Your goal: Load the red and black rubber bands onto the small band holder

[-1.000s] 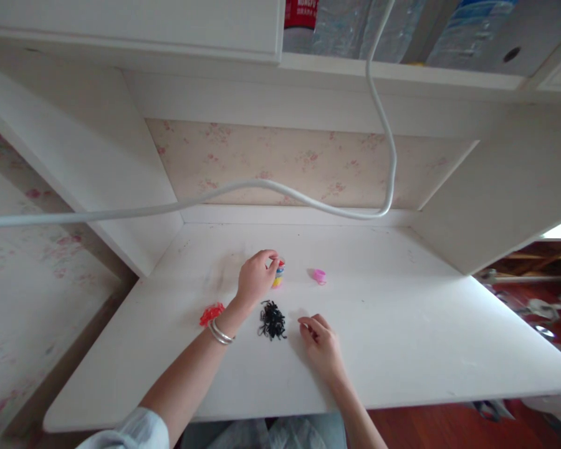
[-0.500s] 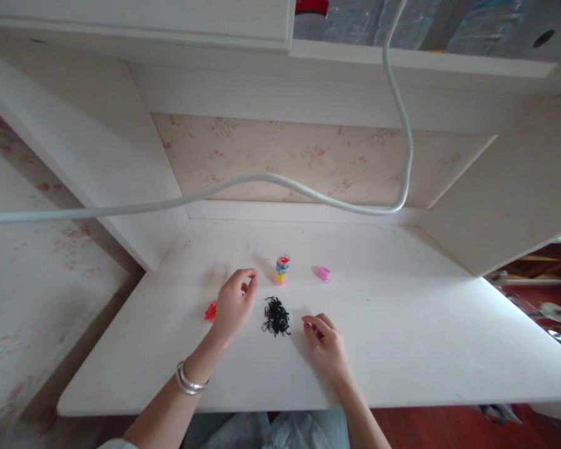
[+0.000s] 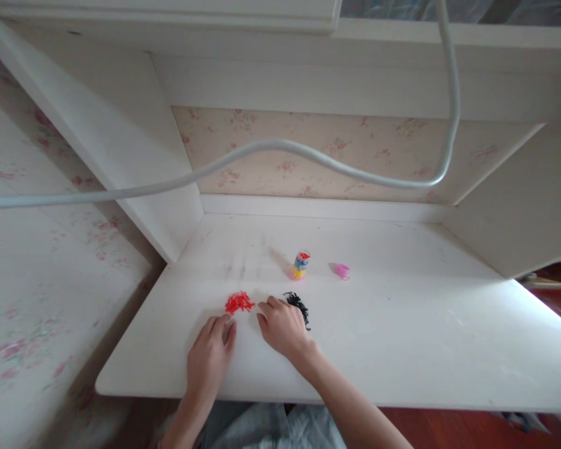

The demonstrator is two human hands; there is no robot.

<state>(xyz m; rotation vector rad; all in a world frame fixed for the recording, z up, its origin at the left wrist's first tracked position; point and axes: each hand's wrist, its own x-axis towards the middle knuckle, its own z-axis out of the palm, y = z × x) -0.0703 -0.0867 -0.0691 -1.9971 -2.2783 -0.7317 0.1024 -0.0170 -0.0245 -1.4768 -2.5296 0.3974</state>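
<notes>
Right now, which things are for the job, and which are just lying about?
Likely for the job:
red pile, by the left hand
black pile, beside the right hand
jar
pink cap

Just about:
white cable
blurry dark thing on the floor

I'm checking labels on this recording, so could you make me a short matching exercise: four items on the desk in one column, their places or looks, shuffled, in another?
Column one
1. Red pile of small bands
2. Black pile of small bands
3. Small clear jar
4. Pink lid-like piece

Column two
A. Farthest right of the four
B. Partly hidden by the right hand
C. Shows red, blue and yellow
D. Nearest to the left hand

Right pairs: 1-D, 2-B, 3-C, 4-A
</notes>
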